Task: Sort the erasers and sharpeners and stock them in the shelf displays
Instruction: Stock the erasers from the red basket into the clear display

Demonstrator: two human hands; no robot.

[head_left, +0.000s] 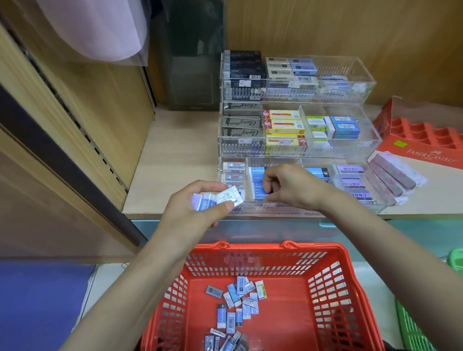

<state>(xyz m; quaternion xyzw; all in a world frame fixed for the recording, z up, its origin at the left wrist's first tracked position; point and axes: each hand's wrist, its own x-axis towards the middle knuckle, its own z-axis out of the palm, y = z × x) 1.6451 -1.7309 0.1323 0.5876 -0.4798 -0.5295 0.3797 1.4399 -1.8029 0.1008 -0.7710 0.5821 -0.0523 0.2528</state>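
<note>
1. Currently my left grip (191, 208) is closed round a small stack of wrapped erasers (217, 199), thumb underneath and fingers over the top, held just in front of the acrylic display (345, 207).
2. My right grip (291, 187) is down in the front tier's second compartment from the left. Its fingers are curled with the tips among the blue-sleeved erasers (257, 183) there. I cannot tell whether it actually pinches one or only presses on the row.
3. To do this step well, I would seat each piece flat and square against its neighbours, label up, in the same direction as the row. I would also check the sleeve against the compartment before letting go, since the Mono erasers (351, 176) sit two bays along.
4. Feeding one eraser at a time from the left stack seems safest. The wrappers look glossy and could slide.
5. The held erasers are small white blocks with blue printed sleeves under clear film, one showing a barcode label.
6. Many more loose erasers (239, 298) lie jumbled in the red basket (339, 250) below the shelf (174, 163), so I judge the sorting far from finished.
</note>
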